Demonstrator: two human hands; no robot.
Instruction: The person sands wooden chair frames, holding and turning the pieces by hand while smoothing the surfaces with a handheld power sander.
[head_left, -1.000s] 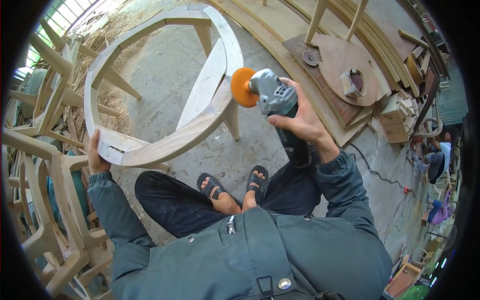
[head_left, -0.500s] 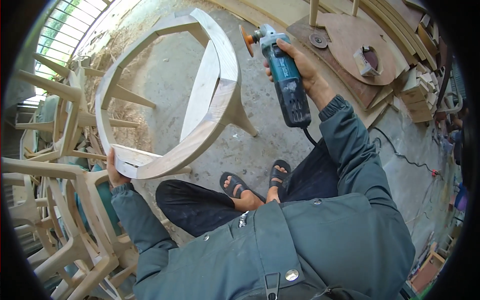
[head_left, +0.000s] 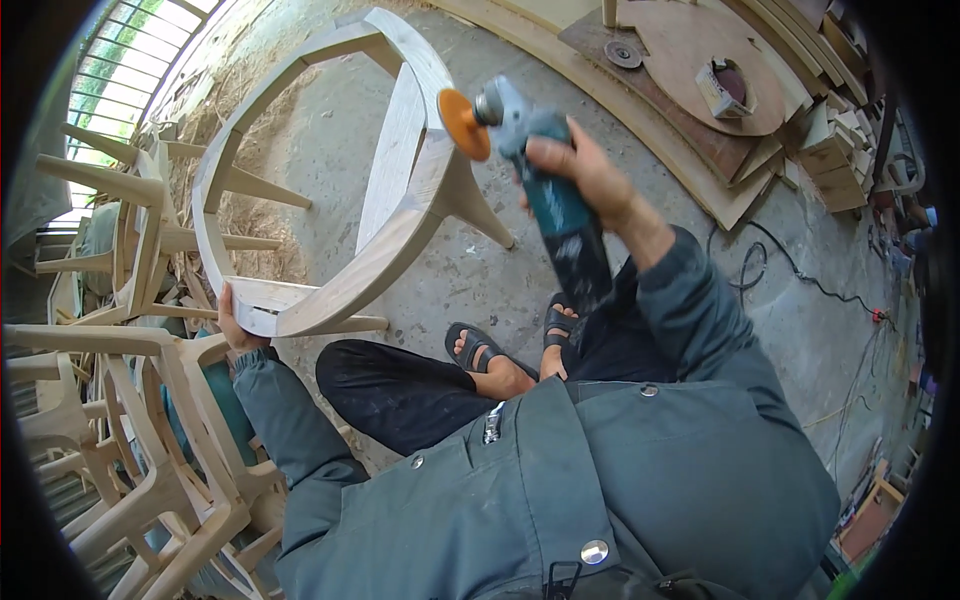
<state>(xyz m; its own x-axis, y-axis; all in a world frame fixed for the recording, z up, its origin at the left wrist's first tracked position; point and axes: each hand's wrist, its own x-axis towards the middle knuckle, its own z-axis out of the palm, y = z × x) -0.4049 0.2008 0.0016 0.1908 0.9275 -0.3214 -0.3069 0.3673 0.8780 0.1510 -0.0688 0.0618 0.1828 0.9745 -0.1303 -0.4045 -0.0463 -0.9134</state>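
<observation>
Gripping the angle grinder [head_left: 545, 180], the right hand [head_left: 580, 170] sets its orange disc [head_left: 463, 124] just right of the chair frame [head_left: 400, 190] (left hand [head_left: 232, 322] clasps the near corner).

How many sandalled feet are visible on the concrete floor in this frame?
2. One foot in a black strapped sandal lies left, beside the dark trouser leg; the other sandalled foot is right of it, below the blue-green angle grinder, its toes partly hidden by the other leg.
</observation>
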